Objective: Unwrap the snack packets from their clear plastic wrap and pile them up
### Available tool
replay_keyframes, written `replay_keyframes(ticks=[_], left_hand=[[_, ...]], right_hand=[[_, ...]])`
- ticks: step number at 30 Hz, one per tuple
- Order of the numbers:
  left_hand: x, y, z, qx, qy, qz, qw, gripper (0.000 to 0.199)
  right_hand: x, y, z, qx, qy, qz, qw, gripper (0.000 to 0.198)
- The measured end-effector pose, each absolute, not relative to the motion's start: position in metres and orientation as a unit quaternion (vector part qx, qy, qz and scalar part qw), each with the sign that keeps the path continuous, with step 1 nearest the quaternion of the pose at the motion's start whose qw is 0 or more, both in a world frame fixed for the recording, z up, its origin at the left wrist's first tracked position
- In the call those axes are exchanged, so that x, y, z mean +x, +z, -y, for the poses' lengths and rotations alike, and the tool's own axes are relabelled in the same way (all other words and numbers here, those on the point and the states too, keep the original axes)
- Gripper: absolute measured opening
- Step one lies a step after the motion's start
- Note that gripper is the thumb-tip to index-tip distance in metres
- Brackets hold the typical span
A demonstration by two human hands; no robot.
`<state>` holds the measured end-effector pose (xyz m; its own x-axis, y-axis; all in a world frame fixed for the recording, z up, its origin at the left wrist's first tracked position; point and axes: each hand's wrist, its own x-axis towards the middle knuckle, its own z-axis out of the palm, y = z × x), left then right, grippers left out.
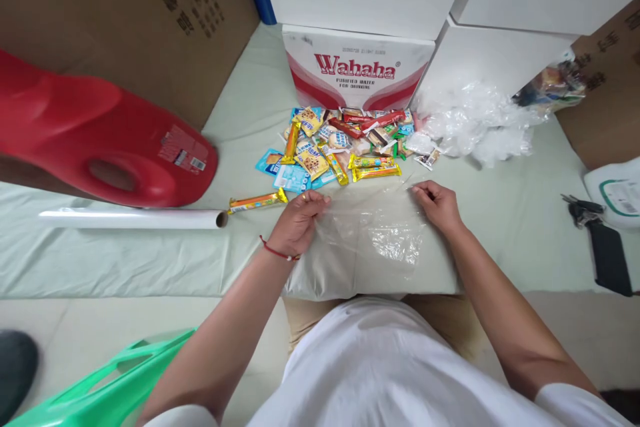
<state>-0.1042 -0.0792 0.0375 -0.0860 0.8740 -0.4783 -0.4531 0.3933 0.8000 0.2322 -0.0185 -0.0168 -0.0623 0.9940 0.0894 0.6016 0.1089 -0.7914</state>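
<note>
A clear plastic bag (pixel 370 233) is stretched between my two hands over the front of the table. My left hand (pixel 299 220), with a red cord bracelet at the wrist, pinches the bag's left upper corner. The right upper corner is pinched between the fingers of my right hand (pixel 440 205). Just beyond the bag lies a pile of wrapped snacks (pixel 340 140) in yellow, blue, red and white packets. One yellow snack bar (pixel 257 201) lies apart from the pile, close to my left hand.
A white Wahaha carton (pixel 357 67) stands behind the snacks, beside a heap of clear plastic bags (pixel 470 120). On the left are a red detergent jug (pixel 145 167) and a white roll (pixel 130 218). Keys (pixel 583 210) with a black case (pixel 609 257) lie at the right.
</note>
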Motion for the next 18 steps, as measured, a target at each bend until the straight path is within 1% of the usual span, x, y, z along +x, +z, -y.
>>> replay_keyframes(ticks=[2, 4, 7, 10, 12, 15, 18], left_hand=[[-0.101, 0.041, 0.087, 0.189, 0.523, -0.504, 0.661, 0.048], [-0.099, 0.039, 0.093, 0.199, 0.522, -0.521, 0.646, 0.050], [-0.099, 0.027, 0.100, 0.254, 0.521, -0.590, 0.562, 0.046], [-0.106, 0.014, 0.108, 0.288, 0.517, -0.625, 0.508, 0.044], [-0.112, 0.010, 0.114, 0.286, 0.508, -0.634, 0.508, 0.044], [-0.118, 0.015, 0.118, 0.266, 0.479, -0.642, 0.536, 0.046], [-0.115, 0.025, 0.113, 0.251, 0.441, -0.637, 0.580, 0.055]], right_hand=[[0.231, -0.018, 0.020, -0.595, 0.285, 0.666, 0.349, 0.034], [0.228, -0.018, 0.020, -0.592, 0.264, 0.664, 0.373, 0.034], [0.224, -0.016, 0.018, -0.592, 0.239, 0.659, 0.399, 0.035], [0.221, -0.014, 0.013, -0.595, 0.228, 0.662, 0.395, 0.036], [0.219, -0.013, 0.008, -0.600, 0.219, 0.667, 0.383, 0.035], [0.218, -0.013, 0.001, -0.599, 0.216, 0.679, 0.365, 0.036], [0.216, -0.014, -0.005, -0.596, 0.215, 0.686, 0.358, 0.037]])
